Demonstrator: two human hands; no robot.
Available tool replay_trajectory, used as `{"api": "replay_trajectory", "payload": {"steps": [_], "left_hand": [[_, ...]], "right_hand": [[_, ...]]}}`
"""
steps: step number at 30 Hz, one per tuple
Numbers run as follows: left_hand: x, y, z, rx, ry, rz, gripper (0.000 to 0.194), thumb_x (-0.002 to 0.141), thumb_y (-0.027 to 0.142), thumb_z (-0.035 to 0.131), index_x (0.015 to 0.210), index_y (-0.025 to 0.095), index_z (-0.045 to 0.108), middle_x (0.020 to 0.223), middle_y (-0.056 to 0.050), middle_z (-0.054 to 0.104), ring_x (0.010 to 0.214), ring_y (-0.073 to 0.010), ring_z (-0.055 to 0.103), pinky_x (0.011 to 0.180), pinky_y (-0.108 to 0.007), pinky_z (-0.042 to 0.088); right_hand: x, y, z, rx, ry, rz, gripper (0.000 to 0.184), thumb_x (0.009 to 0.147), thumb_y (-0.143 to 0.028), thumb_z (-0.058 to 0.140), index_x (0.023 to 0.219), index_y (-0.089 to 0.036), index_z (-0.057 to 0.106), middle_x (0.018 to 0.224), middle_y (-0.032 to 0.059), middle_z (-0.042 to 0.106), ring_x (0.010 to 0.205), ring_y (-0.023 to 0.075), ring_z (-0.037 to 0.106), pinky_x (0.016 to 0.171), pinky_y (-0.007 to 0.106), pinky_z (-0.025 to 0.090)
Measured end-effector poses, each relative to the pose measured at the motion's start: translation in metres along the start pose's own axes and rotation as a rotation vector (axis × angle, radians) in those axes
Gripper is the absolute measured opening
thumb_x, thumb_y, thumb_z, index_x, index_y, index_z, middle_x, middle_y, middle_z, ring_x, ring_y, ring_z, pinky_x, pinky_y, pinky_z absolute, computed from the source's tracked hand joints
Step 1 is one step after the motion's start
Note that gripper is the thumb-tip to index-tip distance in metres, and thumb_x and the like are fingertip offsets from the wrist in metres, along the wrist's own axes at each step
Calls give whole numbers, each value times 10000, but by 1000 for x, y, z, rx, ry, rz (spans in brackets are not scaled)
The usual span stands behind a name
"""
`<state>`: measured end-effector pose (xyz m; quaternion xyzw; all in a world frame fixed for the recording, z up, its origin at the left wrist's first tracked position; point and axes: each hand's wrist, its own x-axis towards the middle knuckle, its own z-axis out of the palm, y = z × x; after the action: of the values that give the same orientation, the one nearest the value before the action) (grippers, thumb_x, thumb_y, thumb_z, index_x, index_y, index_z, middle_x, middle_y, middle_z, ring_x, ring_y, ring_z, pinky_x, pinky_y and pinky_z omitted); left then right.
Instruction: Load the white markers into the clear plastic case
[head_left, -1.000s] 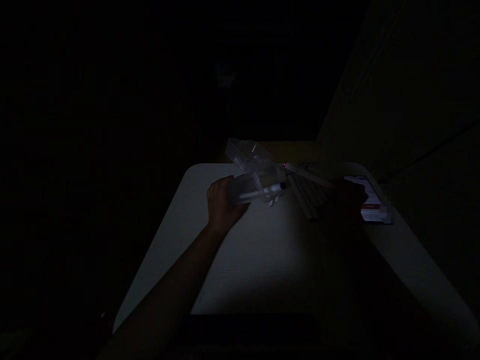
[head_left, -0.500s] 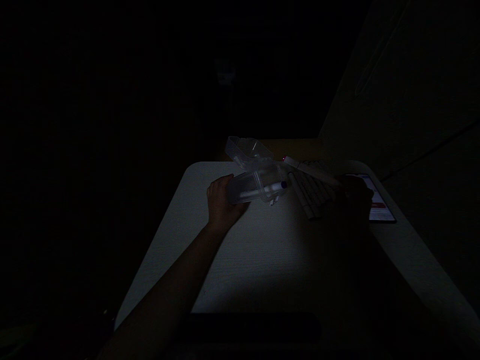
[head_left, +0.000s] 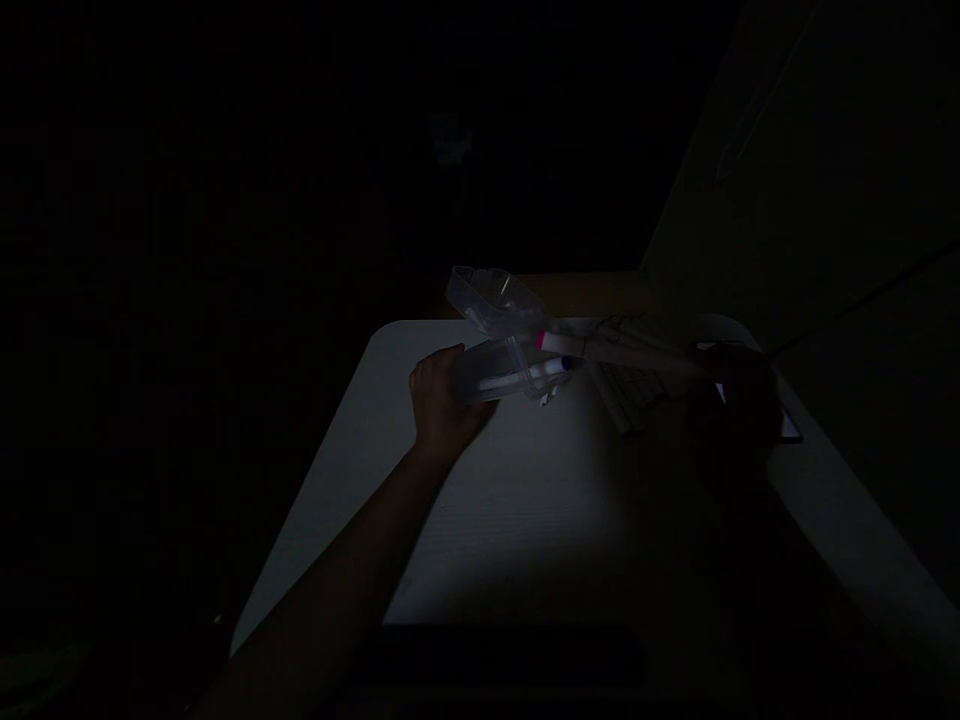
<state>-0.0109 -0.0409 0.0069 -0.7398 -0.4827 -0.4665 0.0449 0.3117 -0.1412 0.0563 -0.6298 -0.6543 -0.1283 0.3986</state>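
Observation:
My left hand [head_left: 441,405] is wrapped round a clear plastic case [head_left: 476,372] with its lid [head_left: 495,298] tipped back. Inside lies a white marker [head_left: 521,379] with a dark blue end. From the right, my right hand [head_left: 735,400], mostly in deep shadow, grips the far end of another white marker [head_left: 622,352]. That marker's pink end is at the mouth of the case. Under it, several more markers [head_left: 619,400] lie side by side on the table, dim in shadow.
The pale table [head_left: 517,490] has rounded corners. A phone [head_left: 790,428] with a lit screen lies at the right, largely behind my right hand. A wall [head_left: 840,220] rises on the right, and the surroundings are very dark.
My right hand has shifted right, and the marker's pink end has moved left and down to the case's mouth. The hand now covers more of the phone. My left hand stays nearly still.

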Motion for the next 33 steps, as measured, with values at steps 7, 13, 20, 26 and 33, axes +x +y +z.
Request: {"api": "replay_trajectory", "payload": {"steps": [7,13,20,26,33], "left_hand": [[2,-1,2,9,-5,5,699,674,435,786,1286,214,532,1218,-129,688,1137,-333,639,998,-489,486],[3,0,1,43,-1,46,691,680,449,762,1293,217,543,1207,-118,695,1120,-321,641,977,-459,485],[3,0,1,41,-30,37,690,684,456,742,1300,221,537,1213,-122,691,1129,-328,638,998,-466,472],[3,-1,0,17,-51,38,685,690,448,738,1300,208,538,1217,-132,680,1145,-339,633,1012,-485,466],[1,1,-1,32,-60,36,664,661,399,732,1280,225,568,1200,-108,695,1136,-331,638,1018,-487,468]], "right_hand": [[-1,13,8,-32,107,-155,337,1029,-315,464,1230,-218,716,1158,142,694,1114,269,662,1004,431,504],[1,-2,10,60,50,-136,342,1013,-310,441,1189,-211,717,1122,120,708,1075,258,678,960,451,542],[2,-10,7,50,63,-91,312,982,-311,453,1131,-218,711,1099,124,728,1056,265,695,911,451,555],[-6,-27,0,41,96,-20,286,1016,-358,499,1184,-222,686,1172,118,728,1136,263,679,1006,465,524],[-4,-37,0,102,88,-25,304,1022,-420,477,1148,-250,696,1133,92,742,1072,244,703,921,422,561]]}}
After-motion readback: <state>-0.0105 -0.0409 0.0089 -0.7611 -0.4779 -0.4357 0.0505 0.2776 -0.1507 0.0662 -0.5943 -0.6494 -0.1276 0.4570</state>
